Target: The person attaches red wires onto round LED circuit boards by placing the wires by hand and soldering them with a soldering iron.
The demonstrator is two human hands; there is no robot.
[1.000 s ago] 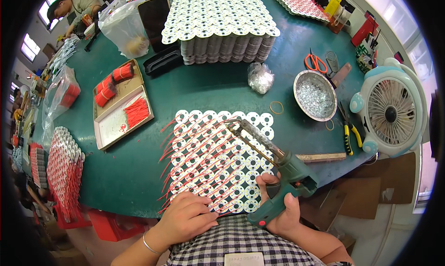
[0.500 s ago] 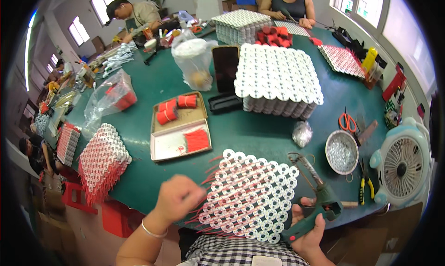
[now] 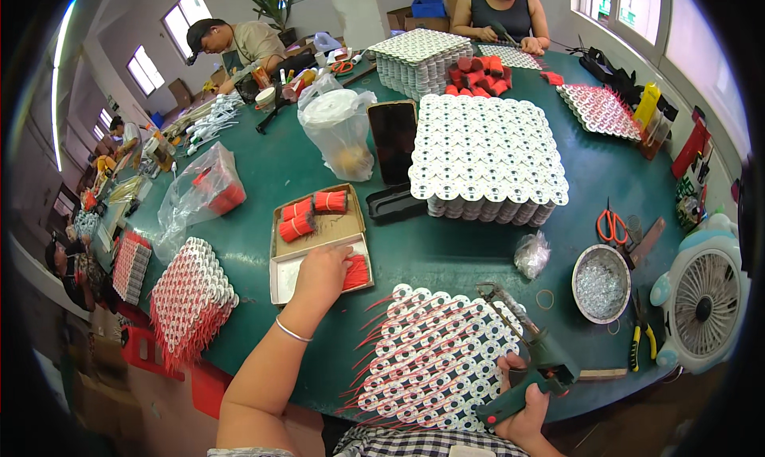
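Observation:
My right hand [image 3: 522, 405] grips a green soldering gun [image 3: 550, 369], its metal tip resting over the right side of a panel of white round circuit boards [image 3: 430, 353]. Thin red wires run in slanting rows across this panel and stick out past its left edge. My left hand [image 3: 321, 275] is down in a shallow cardboard box [image 3: 287, 286], its fingers curled beside loose red wires [image 3: 356, 272]. The fingertips are partly hidden, so what they pinch does not show. Tied bundles of red wire [image 3: 297, 220] lie in the box's far half.
Stacked white panels [image 3: 490, 146] stand beyond the work. A bowl of clear bits [image 3: 600, 282], pliers [image 3: 644, 333], scissors [image 3: 612, 224] and a fan [image 3: 701, 302] are at the right. A wired panel stack [image 3: 191, 290] sits at the left edge. Co-workers sit around the table.
My left hand has moved from the panel's left edge up and away into the cardboard box. My right hand still holds the soldering gun over the panel. The whole view has shifted slightly.

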